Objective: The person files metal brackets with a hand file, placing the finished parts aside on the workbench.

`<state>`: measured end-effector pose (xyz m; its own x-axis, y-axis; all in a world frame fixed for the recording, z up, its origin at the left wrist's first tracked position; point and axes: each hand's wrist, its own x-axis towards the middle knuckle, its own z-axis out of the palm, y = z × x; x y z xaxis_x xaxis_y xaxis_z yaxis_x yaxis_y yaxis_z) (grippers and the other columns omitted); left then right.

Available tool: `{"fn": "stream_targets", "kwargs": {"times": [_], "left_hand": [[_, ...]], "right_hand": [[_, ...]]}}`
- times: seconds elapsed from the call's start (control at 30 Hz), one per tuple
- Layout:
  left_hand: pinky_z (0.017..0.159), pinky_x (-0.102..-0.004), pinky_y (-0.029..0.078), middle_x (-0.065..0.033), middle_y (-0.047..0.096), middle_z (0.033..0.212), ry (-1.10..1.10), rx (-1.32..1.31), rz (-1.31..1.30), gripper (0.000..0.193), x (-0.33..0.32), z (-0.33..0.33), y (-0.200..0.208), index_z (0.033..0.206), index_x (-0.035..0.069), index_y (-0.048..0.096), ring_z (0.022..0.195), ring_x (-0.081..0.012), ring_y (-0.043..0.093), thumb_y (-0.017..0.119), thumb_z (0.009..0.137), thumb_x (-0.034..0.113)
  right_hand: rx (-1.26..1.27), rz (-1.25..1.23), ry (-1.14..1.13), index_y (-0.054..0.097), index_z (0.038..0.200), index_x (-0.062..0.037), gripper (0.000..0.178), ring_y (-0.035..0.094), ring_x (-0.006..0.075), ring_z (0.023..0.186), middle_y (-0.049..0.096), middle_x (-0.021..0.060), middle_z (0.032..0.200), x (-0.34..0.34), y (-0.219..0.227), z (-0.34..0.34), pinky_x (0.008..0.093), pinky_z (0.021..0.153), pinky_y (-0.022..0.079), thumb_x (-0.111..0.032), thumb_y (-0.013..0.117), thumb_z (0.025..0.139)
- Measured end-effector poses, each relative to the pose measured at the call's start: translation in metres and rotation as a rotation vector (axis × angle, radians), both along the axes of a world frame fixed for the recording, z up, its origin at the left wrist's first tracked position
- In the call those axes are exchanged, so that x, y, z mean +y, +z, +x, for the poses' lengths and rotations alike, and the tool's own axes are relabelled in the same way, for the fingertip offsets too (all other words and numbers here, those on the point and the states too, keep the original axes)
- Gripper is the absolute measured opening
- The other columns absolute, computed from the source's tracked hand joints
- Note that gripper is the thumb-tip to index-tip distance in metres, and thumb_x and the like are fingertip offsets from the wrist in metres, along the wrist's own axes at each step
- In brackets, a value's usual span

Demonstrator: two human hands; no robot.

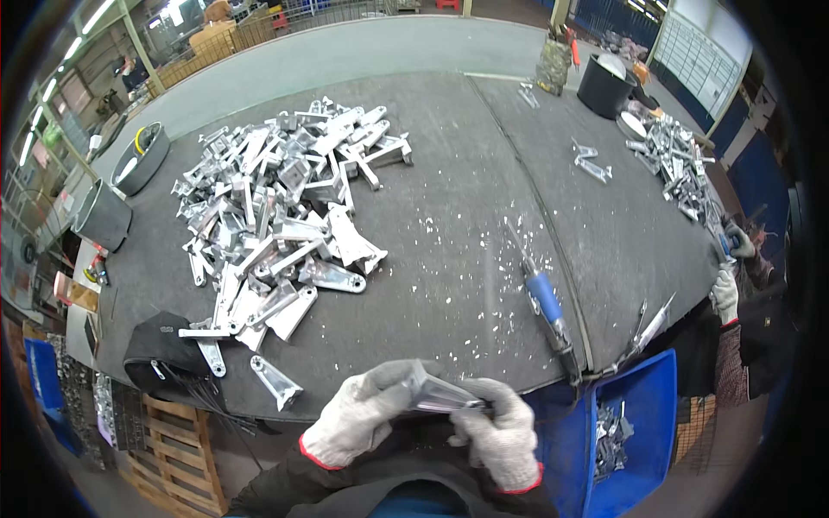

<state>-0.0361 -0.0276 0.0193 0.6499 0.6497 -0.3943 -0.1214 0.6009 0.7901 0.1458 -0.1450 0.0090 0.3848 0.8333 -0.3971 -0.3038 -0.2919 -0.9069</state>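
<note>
Both ends of the silvery bracket point(442, 396) partly hidden in my grip, my left hand point(364, 410) closed on one, my right hand point(503, 432) on the other, bracket at the near edge of the grey table point(389, 315), some fingertips out of sight

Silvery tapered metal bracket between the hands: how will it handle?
Probably stiff: the silvery tapered metal bracket looks straight-edged between the white-gloved left hand and right hand. Likely slick, given its shiny surface. Unlikely to roll freely; its sides look flat.
</note>
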Motion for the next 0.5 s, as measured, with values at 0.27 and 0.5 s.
{"fn": "stream_targets", "kwargs": {"times": [0.27, 0.5], "left_hand": [[0.083, -0.0504, 0.061, -0.0141, 0.072, 0.121, -0.017, 1.168, 1.677, 0.038, 0.119, -0.002, -0.005, 0.122, 0.012, 0.072, 0.102, -0.0362, 0.073, 0.079, 0.084, 0.013], [0.078, -0.0477, 0.058, -0.0082, 0.071, 0.096, -0.142, 1.549, 1.650, 0.020, 0.161, 0.016, -0.010, 0.100, 0.014, 0.076, 0.092, -0.0332, 0.072, 0.082, 0.082, 0.019]], "right_hand": [[-0.455, -0.036, -0.325, 0.072, 0.124, 0.0005, 0.030, 0.067, 0.0085, 0.066, 0.075, 0.0089, 0.095, 0.024, 0.013, 0.119, 0.0240, 0.057, 0.055, -0.007, 0.079, 0.096], [-0.436, -0.090, -0.356, 0.072, 0.124, -0.0006, 0.028, 0.063, 0.0065, 0.074, 0.067, 0.0022, 0.087, 0.054, 0.007, 0.180, 0.0263, 0.060, 0.058, -0.012, 0.077, 0.099]]}}
